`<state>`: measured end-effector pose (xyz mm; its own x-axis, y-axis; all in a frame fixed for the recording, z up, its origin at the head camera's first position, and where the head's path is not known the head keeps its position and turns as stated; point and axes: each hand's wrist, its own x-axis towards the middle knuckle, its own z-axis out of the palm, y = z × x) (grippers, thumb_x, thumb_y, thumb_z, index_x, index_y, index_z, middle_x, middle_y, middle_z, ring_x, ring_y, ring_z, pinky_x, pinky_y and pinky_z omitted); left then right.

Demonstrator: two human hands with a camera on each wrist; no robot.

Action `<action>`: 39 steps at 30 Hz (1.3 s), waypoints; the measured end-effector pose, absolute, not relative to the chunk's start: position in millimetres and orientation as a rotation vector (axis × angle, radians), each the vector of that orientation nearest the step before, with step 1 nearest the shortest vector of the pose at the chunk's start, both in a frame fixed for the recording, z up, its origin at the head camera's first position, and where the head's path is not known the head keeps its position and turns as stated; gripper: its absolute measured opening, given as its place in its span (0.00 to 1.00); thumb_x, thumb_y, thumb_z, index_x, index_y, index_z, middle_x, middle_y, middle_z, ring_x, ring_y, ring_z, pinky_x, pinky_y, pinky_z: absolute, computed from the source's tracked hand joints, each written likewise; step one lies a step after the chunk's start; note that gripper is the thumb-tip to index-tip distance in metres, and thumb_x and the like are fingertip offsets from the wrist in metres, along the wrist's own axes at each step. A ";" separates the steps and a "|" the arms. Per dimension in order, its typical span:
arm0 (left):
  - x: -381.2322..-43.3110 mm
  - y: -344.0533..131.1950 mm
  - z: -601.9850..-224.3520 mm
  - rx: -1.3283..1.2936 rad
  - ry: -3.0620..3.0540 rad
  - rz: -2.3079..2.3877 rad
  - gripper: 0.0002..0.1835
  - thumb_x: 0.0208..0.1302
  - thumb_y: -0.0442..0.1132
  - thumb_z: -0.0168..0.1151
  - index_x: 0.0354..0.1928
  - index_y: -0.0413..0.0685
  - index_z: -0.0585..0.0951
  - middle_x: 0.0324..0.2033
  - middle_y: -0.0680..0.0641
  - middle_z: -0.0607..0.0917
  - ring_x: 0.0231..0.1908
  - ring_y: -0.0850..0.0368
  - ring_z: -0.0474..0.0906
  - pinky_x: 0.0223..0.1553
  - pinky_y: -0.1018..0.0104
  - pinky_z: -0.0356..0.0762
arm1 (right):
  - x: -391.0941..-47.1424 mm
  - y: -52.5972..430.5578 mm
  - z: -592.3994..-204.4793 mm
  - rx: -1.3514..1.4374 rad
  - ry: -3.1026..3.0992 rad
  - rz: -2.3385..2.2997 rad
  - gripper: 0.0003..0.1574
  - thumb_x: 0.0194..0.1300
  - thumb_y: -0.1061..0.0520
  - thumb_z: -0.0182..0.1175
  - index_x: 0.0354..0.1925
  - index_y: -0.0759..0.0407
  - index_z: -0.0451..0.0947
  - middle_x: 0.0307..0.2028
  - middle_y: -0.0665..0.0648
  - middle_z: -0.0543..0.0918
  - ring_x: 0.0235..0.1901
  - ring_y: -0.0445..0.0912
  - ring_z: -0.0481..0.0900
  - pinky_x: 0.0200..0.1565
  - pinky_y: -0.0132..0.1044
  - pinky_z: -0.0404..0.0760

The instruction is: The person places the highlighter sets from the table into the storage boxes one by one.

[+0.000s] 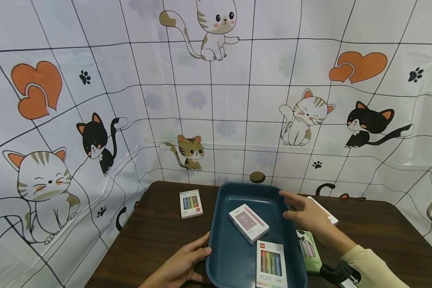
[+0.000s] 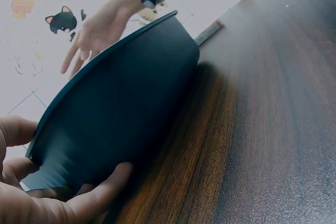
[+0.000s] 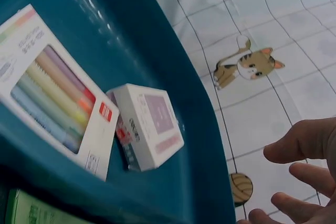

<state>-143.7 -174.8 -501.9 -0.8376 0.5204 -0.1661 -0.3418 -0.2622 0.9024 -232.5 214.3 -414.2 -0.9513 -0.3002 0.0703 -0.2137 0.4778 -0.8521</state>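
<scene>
A dark blue plastic tray (image 1: 234, 256) sits in front of me, with two boxes inside. One is a small white box with a mauve panel (image 1: 250, 224); the other is a white box of coloured markers (image 1: 271, 262), its window showing several pastel barrels. My left hand (image 1: 185, 258) grips the tray's left side, thumb at the rim and fingers reaching low along the outer wall in the left wrist view. My right hand (image 1: 307, 212) hovers by the far right corner of the tray, fingers spread and holding nothing; the right wrist view shows its fingers (image 3: 310, 177) apart from the rim.
Left of the tray lies a smaller white box of coloured sticks (image 1: 191, 203) on the dark wooden table (image 1: 137, 244). A green pack (image 1: 309, 250) lies against the tray's right side. Another white box (image 1: 332, 218) is partly hidden behind my right hand. A cat-print curtain (image 1: 230, 104) encloses the table.
</scene>
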 end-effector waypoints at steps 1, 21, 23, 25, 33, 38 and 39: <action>-143.5 -174.8 -502.1 0.220 1.462 2.126 0.37 0.80 0.43 0.54 0.82 0.49 0.50 0.76 0.29 0.51 0.70 0.34 0.57 0.46 0.32 0.77 | -232.1 217.0 -414.6 -0.462 2.618 -1.497 0.41 0.69 0.58 0.66 0.77 0.50 0.64 0.73 0.64 0.66 0.71 0.64 0.61 0.59 0.64 0.71; -145.1 -176.4 -502.5 0.238 1.462 2.129 0.36 0.80 0.43 0.52 0.82 0.51 0.49 0.77 0.29 0.49 0.71 0.33 0.55 0.47 0.31 0.76 | -233.4 254.7 -414.6 -0.475 2.647 -1.471 0.42 0.72 0.49 0.66 0.77 0.47 0.62 0.75 0.64 0.61 0.71 0.67 0.58 0.61 0.68 0.67; -146.1 -176.3 -502.8 0.238 1.457 2.131 0.36 0.80 0.43 0.53 0.82 0.51 0.50 0.76 0.30 0.50 0.70 0.35 0.56 0.47 0.31 0.76 | -232.5 257.0 -415.1 -0.459 2.641 -1.472 0.43 0.71 0.47 0.66 0.78 0.46 0.62 0.75 0.64 0.61 0.72 0.67 0.58 0.61 0.69 0.66; -146.8 -175.9 -502.8 0.240 1.456 2.129 0.36 0.80 0.43 0.53 0.82 0.50 0.49 0.76 0.30 0.50 0.70 0.35 0.57 0.47 0.32 0.77 | -231.3 259.7 -415.8 -0.452 2.639 -1.465 0.43 0.71 0.45 0.66 0.78 0.46 0.61 0.75 0.65 0.61 0.72 0.67 0.57 0.60 0.70 0.65; -146.7 -174.7 -503.0 0.231 1.461 2.114 0.37 0.80 0.43 0.53 0.82 0.50 0.49 0.76 0.29 0.51 0.70 0.35 0.57 0.47 0.32 0.77 | -229.1 271.9 -425.3 -0.487 2.720 -1.373 0.44 0.73 0.41 0.62 0.78 0.53 0.60 0.77 0.68 0.53 0.70 0.71 0.59 0.59 0.69 0.68; -145.3 -174.2 -502.9 0.225 1.469 2.111 0.37 0.80 0.44 0.53 0.82 0.50 0.49 0.76 0.29 0.49 0.71 0.34 0.55 0.46 0.32 0.77 | -229.7 278.5 -433.3 -0.503 2.863 -1.234 0.45 0.74 0.40 0.61 0.77 0.61 0.61 0.76 0.72 0.53 0.67 0.75 0.60 0.56 0.70 0.69; -145.2 -174.1 -502.8 0.224 1.470 2.111 0.37 0.80 0.44 0.53 0.82 0.49 0.50 0.77 0.29 0.49 0.71 0.34 0.55 0.46 0.32 0.77 | -229.5 280.0 -435.5 -0.505 2.892 -1.206 0.44 0.74 0.41 0.61 0.76 0.62 0.62 0.76 0.72 0.53 0.67 0.75 0.61 0.56 0.69 0.70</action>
<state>-145.2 -174.1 -502.8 -0.8336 0.5253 -0.1709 -0.3425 -0.2488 0.9060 -229.5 280.0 -435.5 -0.9488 -0.2776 0.1504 -0.3022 0.6608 -0.6871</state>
